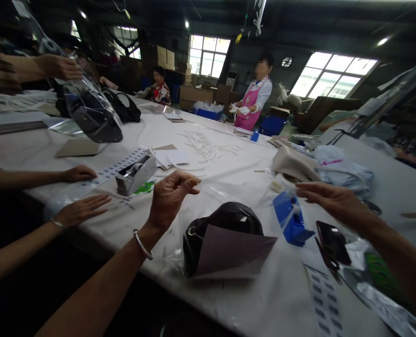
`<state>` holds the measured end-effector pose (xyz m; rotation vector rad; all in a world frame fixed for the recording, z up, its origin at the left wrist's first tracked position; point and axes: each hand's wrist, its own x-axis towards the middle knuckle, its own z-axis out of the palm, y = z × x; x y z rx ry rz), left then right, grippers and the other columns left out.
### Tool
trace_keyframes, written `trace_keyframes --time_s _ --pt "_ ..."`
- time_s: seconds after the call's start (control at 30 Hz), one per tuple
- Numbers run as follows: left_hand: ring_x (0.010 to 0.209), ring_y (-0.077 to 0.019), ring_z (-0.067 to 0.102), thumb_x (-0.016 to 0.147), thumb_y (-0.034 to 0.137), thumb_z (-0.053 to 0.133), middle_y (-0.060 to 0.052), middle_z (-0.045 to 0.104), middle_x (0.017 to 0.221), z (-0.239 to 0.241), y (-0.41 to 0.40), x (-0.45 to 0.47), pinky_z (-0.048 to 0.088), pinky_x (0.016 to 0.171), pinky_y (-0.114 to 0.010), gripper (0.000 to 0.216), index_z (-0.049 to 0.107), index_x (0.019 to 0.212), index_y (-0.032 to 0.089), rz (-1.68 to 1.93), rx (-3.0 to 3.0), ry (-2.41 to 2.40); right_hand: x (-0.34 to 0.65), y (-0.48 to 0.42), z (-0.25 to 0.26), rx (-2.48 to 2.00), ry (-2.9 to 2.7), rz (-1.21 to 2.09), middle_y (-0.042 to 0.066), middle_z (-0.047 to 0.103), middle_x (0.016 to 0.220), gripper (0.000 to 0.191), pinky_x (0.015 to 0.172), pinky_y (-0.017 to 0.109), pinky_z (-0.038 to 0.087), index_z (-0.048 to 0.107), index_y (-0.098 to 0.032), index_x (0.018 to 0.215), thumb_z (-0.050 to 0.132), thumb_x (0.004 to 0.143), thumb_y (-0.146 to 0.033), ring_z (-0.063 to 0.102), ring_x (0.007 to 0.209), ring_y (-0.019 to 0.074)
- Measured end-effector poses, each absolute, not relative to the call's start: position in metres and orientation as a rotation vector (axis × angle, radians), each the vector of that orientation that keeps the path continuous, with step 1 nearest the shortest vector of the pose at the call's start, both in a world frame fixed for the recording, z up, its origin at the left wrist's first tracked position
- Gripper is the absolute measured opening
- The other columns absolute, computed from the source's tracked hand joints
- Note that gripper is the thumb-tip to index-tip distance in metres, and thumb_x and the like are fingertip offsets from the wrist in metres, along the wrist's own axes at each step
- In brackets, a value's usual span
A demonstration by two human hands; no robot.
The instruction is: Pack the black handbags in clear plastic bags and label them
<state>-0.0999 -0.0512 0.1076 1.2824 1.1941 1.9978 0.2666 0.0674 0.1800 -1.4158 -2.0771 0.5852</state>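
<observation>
My left hand (171, 196), a metal bangle on its wrist, is raised over the table with thumb and fingers pinched together. What they pinch is too thin and clear to name. Just below it lies a black handbag (225, 222) inside clear plastic, with a grey card (232, 255) leaning on its front. My right hand (334, 200) reaches in from the right, fingers stretched out and holding nothing I can see. It hovers just above and right of a blue tape dispenser (292, 222).
A grey tape dispenser (135, 175) and label strips lie to the left, beside a co-worker's two hands (79, 210) flat on the white table (229, 168). Another person's hand (58, 68) lifts a bagged black handbag (91, 117). A phone (330, 236) and foil bags lie right.
</observation>
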Motion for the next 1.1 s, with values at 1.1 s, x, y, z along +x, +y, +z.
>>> trace_keyframes --time_s 1.1 --pt "0.065 -0.0112 0.067 0.085 0.03 0.069 0.0 0.068 0.074 0.111 -0.089 -0.084 0.058 0.061 -0.019 0.016 0.069 0.082 0.014 1.914 1.364 1.225 0.139 0.02 0.193 -1.342 -2.966 0.74 -0.001 0.064 0.055 0.043 0.04 0.022 0.041 0.071 -0.023 0.098 0.046 0.091 -0.057 0.055 0.042 0.0128"
